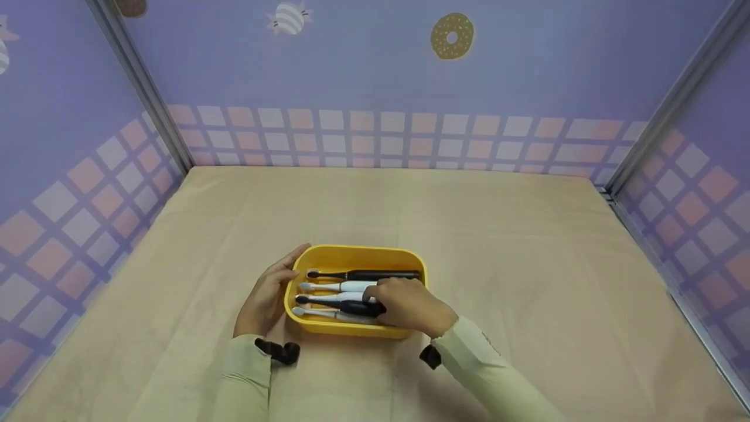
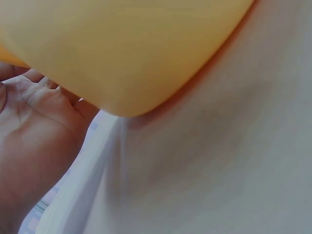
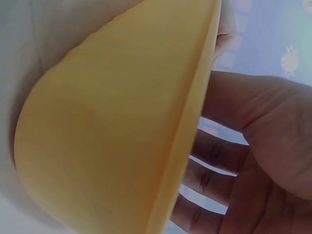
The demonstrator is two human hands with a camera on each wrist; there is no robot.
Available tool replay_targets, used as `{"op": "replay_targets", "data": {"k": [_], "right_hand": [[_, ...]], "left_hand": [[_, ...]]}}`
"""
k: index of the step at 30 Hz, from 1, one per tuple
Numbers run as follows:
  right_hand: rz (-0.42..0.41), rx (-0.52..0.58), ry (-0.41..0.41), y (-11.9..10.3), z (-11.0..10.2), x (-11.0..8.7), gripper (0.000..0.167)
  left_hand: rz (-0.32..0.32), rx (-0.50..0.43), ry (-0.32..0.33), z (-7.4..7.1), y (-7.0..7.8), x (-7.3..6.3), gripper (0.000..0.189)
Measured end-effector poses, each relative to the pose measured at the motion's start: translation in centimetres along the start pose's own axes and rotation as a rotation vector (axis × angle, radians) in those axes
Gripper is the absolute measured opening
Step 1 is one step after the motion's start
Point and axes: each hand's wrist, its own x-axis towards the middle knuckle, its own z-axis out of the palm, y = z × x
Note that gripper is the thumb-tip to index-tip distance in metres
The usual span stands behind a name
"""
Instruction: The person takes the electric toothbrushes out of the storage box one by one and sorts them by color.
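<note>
A yellow bin (image 1: 351,330) with rounded corners stands on the cloth, holding several electric toothbrushes lying side by side with their heads to the left. My left hand (image 1: 263,299) holds the bin's left end, thumb at the rim and fingers along the outside. My right hand (image 1: 413,305) reaches in over the right part and grips the handle of a black toothbrush (image 1: 348,306), which lies across the white ones. Behind it are a white toothbrush (image 1: 345,286) and another black toothbrush (image 1: 381,274) along the far wall. In the right wrist view, the bin's wall (image 3: 107,126) hides my fingertips.
A beige cloth (image 1: 498,234) covers the table around the bin. Purple walls (image 1: 375,76) with a checked band rise at the back and both sides, with metal posts (image 1: 674,99) at the corners. Black straps (image 1: 281,351) sit on both wrists.
</note>
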Motion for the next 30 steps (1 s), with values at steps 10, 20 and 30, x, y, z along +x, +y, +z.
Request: {"op": "replay_targets", "data": {"k": [10,20,30], "right_hand": [[-0.029,0.015,0.010,0.12,-0.18,-0.30,0.017],[-0.028,-0.006,0.034,0.15,-0.01,-0.33,0.024],[-0.049,0.016,0.026,0.21,0.18,-0.32,0.018]], "left_hand": [[0.021,-0.040,-0.027,-0.03,0.06,0.14,0.057],[0.022,-0.063,-0.036,-0.09,0.21,0.16,0.057],[-0.007,-0.020,0.005,-0.10,0.05,0.17,0.056]]}}
